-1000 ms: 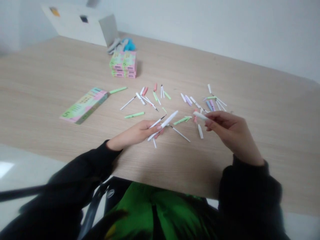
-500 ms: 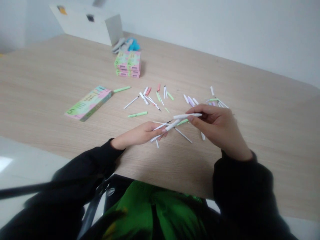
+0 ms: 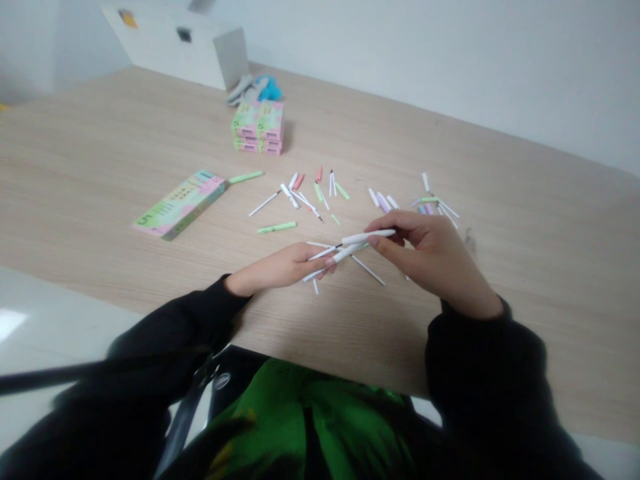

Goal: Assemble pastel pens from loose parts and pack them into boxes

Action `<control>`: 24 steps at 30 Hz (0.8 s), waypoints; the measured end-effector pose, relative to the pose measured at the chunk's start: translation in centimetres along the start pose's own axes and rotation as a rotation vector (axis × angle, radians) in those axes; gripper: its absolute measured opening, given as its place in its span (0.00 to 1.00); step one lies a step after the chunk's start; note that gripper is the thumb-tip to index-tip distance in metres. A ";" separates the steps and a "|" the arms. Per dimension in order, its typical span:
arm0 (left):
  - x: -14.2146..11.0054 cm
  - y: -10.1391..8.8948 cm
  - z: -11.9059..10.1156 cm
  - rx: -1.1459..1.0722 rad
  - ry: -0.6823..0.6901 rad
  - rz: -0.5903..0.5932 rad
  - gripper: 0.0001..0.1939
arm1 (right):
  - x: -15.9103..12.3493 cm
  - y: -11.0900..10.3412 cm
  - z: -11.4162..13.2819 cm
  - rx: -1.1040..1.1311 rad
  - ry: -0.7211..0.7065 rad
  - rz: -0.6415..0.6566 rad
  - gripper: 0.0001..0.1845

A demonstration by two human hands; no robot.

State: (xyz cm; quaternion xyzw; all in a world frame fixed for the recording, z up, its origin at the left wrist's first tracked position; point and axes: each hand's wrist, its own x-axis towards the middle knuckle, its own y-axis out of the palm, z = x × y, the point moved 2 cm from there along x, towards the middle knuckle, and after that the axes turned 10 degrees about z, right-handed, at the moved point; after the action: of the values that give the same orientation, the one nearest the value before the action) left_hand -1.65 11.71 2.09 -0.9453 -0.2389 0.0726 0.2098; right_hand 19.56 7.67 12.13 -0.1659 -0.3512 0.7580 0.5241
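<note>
My left hand [image 3: 285,265] is closed on a thin white pen refill [image 3: 321,253] with a dark tip. A second white stick, which looks like a pen barrel [image 3: 349,251], lies in the same fingers. Between thumb and fingers, my right hand [image 3: 430,250] pinches another white pen barrel [image 3: 356,237]. Its left end meets the refill's dark tip; whether the tip is inside it I cannot tell. Below the hands, a loose white refill [image 3: 370,271] rests on the wooden table [image 3: 320,323].
Loose refills, caps and a green pen barrel [image 3: 277,227] lie scattered beyond my hands. Purple and white caps [image 3: 383,202] sit near my right hand. At left is a flat pen box [image 3: 181,203]; behind stand stacked boxes [image 3: 258,127], gloves [image 3: 250,90] and a white box [image 3: 175,50].
The barrel in my right hand has moved slightly left, toward the refill, and its end now meets the dark tip. My left hand keeps its hold.
</note>
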 end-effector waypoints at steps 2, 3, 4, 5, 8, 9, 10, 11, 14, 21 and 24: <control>0.0 0.0 0.1 0.015 0.004 -0.006 0.22 | 0.2 0.4 0.2 -0.003 0.001 0.023 0.04; 0.0 0.1 0.2 0.019 0.001 -0.012 0.23 | 0.4 0.6 0.2 -0.001 -0.004 0.030 0.04; 0.0 0.1 0.2 0.020 -0.006 -0.018 0.22 | 0.5 0.8 0.3 0.003 -0.009 0.035 0.04; 0.1 0.1 0.3 0.021 -0.015 -0.027 0.22 | 0.6 1.0 0.4 0.006 -0.014 0.037 0.04; 0.1 0.1 0.1 0.045 -0.042 -0.057 0.20 | 1.0 1.4 0.7 0.006 -0.016 0.041 0.04; 0.0 0.1 0.0 0.056 -0.046 -0.066 0.19 | 1.1 1.6 0.7 0.009 -0.015 0.053 0.04; 0.0 0.1 -0.2 0.064 -0.048 -0.074 0.18 | 1.2 1.8 0.8 0.015 -0.013 0.070 0.04; 0.0 0.1 -0.3 0.064 -0.045 -0.079 0.18 | 1.3 2.0 0.8 0.023 -0.013 0.092 0.04; -0.2 0.0 -0.8 0.044 -0.014 -0.083 0.18 | 1.6 3.1 0.5 0.060 0.004 0.144 0.05; -0.2 0.0 -0.8 0.011 0.032 -0.148 0.19 | 2.0 5.1 -0.4 0.242 0.075 0.162 0.08; -0.1 0.1 -0.5 0.017 0.053 -0.195 0.22 | 2.1 5.3 -0.4 0.299 0.102 0.142 0.08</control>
State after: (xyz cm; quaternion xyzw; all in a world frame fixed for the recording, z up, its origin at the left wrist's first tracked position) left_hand -1.60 11.44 2.51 -0.9174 -0.3233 0.0290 0.2303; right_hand 15.37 8.67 8.32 -0.1484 -0.1949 0.8275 0.5052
